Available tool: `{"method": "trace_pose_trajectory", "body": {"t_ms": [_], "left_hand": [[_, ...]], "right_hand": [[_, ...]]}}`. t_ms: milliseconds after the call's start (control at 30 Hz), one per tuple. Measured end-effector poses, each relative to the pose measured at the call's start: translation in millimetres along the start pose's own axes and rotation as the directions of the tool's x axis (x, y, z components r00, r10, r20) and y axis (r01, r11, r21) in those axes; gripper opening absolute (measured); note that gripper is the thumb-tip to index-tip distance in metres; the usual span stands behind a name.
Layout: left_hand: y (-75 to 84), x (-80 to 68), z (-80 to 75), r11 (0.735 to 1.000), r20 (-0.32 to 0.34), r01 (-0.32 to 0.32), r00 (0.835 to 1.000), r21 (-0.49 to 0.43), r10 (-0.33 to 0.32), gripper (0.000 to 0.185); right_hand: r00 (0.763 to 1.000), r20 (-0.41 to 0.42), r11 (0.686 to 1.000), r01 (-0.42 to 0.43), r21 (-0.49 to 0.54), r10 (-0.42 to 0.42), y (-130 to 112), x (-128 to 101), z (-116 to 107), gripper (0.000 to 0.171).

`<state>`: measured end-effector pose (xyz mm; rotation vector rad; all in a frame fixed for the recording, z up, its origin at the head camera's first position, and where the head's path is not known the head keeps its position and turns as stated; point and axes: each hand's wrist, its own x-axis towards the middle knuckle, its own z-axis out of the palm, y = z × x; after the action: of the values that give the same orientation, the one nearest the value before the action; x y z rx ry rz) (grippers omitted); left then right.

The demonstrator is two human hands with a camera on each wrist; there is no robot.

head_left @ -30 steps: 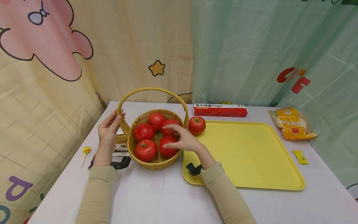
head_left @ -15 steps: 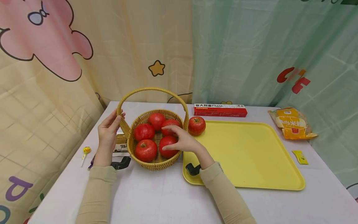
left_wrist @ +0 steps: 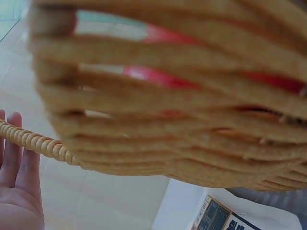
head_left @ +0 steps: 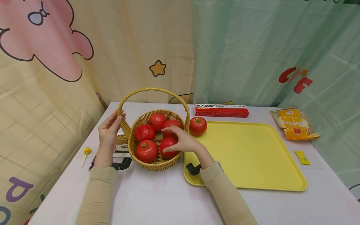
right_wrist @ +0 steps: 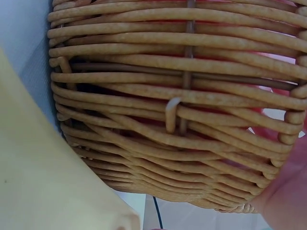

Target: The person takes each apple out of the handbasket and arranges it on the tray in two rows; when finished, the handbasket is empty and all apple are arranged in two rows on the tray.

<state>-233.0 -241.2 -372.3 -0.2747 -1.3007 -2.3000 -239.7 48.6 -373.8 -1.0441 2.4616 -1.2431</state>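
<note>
A wicker basket [head_left: 158, 165] with a tall hooped handle [head_left: 153, 89] stands on the table, holding several red apples [head_left: 147, 151]. My left hand [head_left: 108, 132] holds the left side of the handle, thumb in front; in the left wrist view its fingers [left_wrist: 29, 172] lie behind the handle. Inside the right side of the basket, my right hand [head_left: 187, 140] curls round the front-right apple [head_left: 168, 145], thumb on its near side and fingers over its far side. The basket wall [right_wrist: 182, 115] hides most of that hand in the right wrist view.
A yellow tray [head_left: 247, 156] lies right of the basket, with a single apple [head_left: 198, 126] at its back-left corner. Behind stands a red pasta box [head_left: 221, 111]. An orange bag [head_left: 294, 124] and yellow packet [head_left: 302, 157] lie right; a lollipop [head_left: 86, 151] and a packet [head_left: 122, 147] lie left.
My right hand has shifted slightly left and down, its thumb and fingers coming further round the front-right apple. The left hand, basket and tray have not moved.
</note>
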Motion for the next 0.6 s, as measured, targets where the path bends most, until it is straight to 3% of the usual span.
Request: {"method": "trace_pose_trajectory", "body": {"t_ms": [300, 600], "left_hand": [[0.2, -0.5, 0.8, 1.000, -0.005, 0.005, 1.000, 0.002, -0.005, 0.032], [0.8, -0.5, 1.0, 1.000, -0.010, 0.015, 1.000, 0.014, -0.014, 0.032]], "right_hand": [[0.997, 0.077, 0.993, -0.009, -0.119, 0.018, 0.7, 4.0, 2.0, 0.062], [0.996, 0.092, 0.993, -0.008, -0.116, 0.019, 1.0, 5.6, 2.5, 0.061]]}}
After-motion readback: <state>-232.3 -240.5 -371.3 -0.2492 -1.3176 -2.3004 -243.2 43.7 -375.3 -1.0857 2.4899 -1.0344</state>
